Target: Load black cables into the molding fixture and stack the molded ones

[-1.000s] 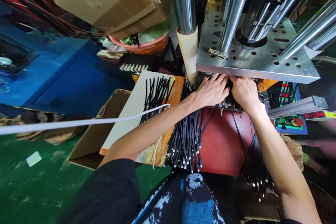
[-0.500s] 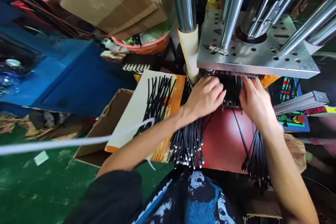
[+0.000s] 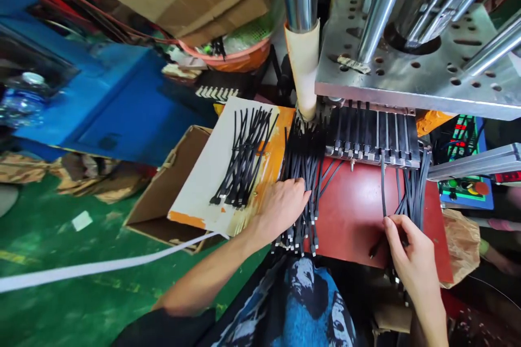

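My right hand [image 3: 411, 249] pinches a flat black USB cable [image 3: 383, 184] between thumb and forefinger. That cable runs up to the front of a metal mould [image 3: 372, 138], where several black cables lie side by side in slots with their plugs at the front edge. Closed fingers of my left hand [image 3: 287, 203] rest over a bundle of black USB cables [image 3: 303, 171]; the fingertips are hidden, so I cannot tell what they grip. More cables [image 3: 415, 190] hang beside my right hand, over the edge of a red board [image 3: 350, 217].
A steel press plate [image 3: 407, 84] with thick rods stands above the mould. At left, a white board [image 3: 203, 173] bears another cable bundle [image 3: 246, 162], beside an open carton [image 3: 163, 190]. An aluminium bar [image 3: 480, 161] and control panel [image 3: 468, 141] are at right. A white strap [image 3: 122, 265] crosses the left.
Both hands have left the mould under the press plate. My left hand moved down-left onto the cable bundle; my right hand came down and now pinches a cable. The slotted cables now show.
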The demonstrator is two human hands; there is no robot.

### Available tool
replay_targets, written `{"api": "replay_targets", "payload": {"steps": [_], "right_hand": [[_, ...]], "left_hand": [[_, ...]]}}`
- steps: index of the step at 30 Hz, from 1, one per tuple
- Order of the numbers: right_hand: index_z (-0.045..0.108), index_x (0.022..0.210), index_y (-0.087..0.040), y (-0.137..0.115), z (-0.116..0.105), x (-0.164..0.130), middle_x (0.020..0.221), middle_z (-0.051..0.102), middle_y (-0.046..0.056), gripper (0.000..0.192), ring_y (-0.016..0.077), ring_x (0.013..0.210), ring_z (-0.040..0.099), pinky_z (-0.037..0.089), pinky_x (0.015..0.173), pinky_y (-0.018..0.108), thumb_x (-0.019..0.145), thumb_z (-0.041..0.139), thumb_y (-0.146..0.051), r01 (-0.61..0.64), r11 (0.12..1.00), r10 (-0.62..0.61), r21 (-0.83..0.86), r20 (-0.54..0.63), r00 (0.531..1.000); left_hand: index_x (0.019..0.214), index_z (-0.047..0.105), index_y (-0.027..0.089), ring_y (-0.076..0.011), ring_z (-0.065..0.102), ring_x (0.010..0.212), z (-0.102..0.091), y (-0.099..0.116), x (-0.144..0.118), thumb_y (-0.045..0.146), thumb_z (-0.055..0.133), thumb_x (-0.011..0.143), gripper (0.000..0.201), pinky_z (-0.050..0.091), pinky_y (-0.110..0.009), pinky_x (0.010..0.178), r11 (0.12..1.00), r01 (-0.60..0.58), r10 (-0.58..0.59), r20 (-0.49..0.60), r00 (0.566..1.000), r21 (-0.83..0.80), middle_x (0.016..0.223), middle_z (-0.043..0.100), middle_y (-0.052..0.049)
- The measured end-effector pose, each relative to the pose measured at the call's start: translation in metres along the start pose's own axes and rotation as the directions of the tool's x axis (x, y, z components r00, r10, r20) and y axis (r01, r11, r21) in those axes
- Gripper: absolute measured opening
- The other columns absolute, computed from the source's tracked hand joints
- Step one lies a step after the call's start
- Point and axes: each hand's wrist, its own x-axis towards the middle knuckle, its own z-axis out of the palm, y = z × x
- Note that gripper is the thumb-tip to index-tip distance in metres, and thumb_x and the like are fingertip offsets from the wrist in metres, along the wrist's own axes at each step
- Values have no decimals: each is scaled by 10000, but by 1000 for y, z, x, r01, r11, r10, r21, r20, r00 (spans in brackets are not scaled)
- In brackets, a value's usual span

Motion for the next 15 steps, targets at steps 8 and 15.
{"api": "replay_targets", "payload": {"steps": [8,15], "right_hand": [[651,849,-275,-23,5,-7,654,583,-23,246,184,540,537,450,535,316,1014,614,-453,53,988,-60,142,46,997],[642,832,-262,-44,14,-6,692,588,-10,254,168,581,525,407,525,294,1027,602,-419,99,968,-118,230,70,991]], "left_hand": [[1001,715,149,-304,761,872,4,-4,2,392,588,1035,276,484,-355,719,994,92,-93,-12,996,-59,923,786,-149],[752,546,210,-129,569,616,-2,-15,0,418,629,1000,333,390,-254,603,762,-85,79,-38,996,-643,650,567,49]]}}
